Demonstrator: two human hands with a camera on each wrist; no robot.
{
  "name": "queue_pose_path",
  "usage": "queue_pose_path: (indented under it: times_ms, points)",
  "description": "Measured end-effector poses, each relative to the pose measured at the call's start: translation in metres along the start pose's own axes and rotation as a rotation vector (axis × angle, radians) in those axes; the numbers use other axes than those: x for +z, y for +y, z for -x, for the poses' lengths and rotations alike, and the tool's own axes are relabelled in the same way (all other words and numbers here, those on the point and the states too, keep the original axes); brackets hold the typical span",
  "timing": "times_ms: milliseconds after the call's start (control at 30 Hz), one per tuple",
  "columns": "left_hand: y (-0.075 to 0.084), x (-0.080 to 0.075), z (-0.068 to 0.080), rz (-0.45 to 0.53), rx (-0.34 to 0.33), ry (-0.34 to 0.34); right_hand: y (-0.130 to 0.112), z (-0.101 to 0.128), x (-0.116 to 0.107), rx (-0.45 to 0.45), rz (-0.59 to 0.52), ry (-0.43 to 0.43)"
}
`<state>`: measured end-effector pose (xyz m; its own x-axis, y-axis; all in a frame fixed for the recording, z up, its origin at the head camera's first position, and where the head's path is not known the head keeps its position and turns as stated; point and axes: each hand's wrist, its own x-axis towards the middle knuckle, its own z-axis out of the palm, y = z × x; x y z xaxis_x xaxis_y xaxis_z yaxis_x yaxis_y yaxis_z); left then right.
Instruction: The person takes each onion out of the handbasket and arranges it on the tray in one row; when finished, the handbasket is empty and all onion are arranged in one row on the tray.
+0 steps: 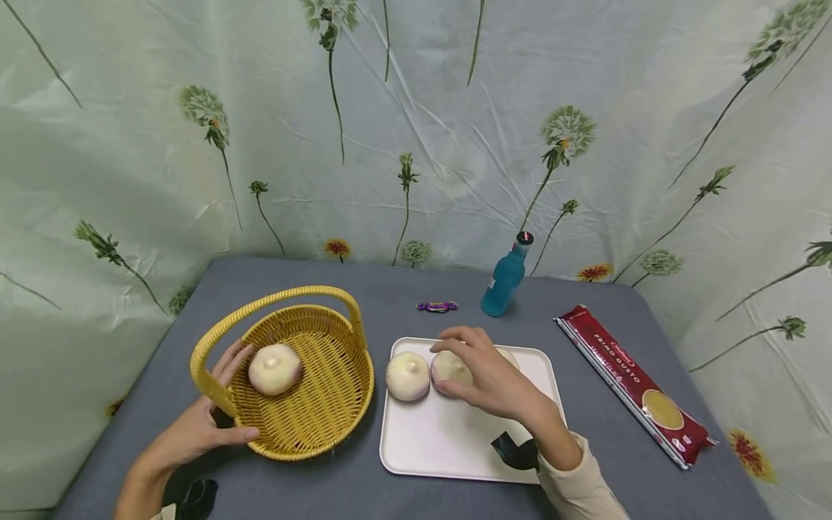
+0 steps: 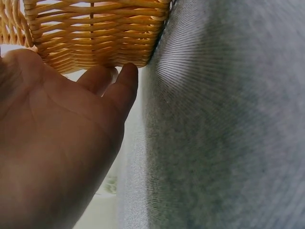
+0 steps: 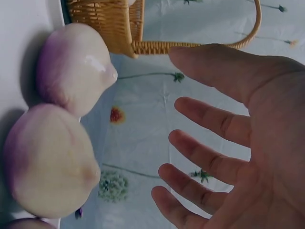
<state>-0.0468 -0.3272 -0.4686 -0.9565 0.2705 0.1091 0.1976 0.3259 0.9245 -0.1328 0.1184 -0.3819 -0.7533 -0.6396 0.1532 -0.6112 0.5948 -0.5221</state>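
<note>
My left hand point(image 1: 198, 426) holds the yellow wicker basket point(image 1: 360, 415) at its left side, thumb along the near side and fingers behind the handle's base. A pale, onion-like vegetable point(image 1: 276, 369) with a purplish underside lies inside, near those fingers. Over the white tray point(image 1: 448, 448), my right hand point(image 1: 490, 375) hovers with fingers apart and holds nothing. Below it, a similar vegetable point(image 1: 448, 367) is partly covered. Another one point(image 1: 407, 376) sits at the tray's left, and a third point(image 1: 509, 357) shows only its edge behind the hand. The right wrist view shows my spread fingers point(image 3: 209, 157) apart from the vegetables.
A blue bottle point(image 1: 505, 278) with a dark cap stands behind the tray. Left of it lies a purple wrapped candy point(image 1: 437, 307). A red pasta packet point(image 1: 633, 383) lies to the right. The grey table point(image 1: 390, 282) meets a flowered cloth point(image 1: 442, 144) at the back.
</note>
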Motion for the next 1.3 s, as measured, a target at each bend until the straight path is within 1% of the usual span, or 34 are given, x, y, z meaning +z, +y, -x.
queue_pose_path:
  times_ms: [167, 400, 500, 700, 800, 1000, 1133, 1300]
  points:
    - [0.001, -0.001, 0.002, 0.023, -0.009, -0.011, -0.011, -0.01, 0.0, -0.035, 0.008, -0.057]
    - [-0.003, -0.001, 0.003, 0.081, -0.011, -0.029, -0.026, -0.026, 0.005, -0.133, -0.005, -0.135]
    - [-0.004, -0.001, 0.003, 0.094, -0.015, -0.029, -0.03, -0.032, 0.009, -0.146, -0.012, -0.18]
    - [-0.004, -0.001, 0.003, 0.077, -0.01, -0.021, -0.04, -0.043, 0.019, -0.194, -0.031, -0.266]
    - [-0.004, -0.002, 0.002, 0.06, -0.021, -0.013, -0.046, -0.05, 0.021, -0.212, -0.037, -0.304]
    - [-0.004, -0.001, 0.002, 0.021, -0.03, 0.0, -0.054, -0.067, 0.029, -0.277, 0.002, -0.334]
    - [-0.002, -0.001, 0.002, 0.007, -0.039, 0.006, -0.06, -0.078, 0.033, -0.299, 0.034, -0.371]
    - [-0.001, -0.002, 0.003, 0.017, -0.04, 0.002, -0.066, -0.091, 0.037, -0.33, 0.059, -0.401]
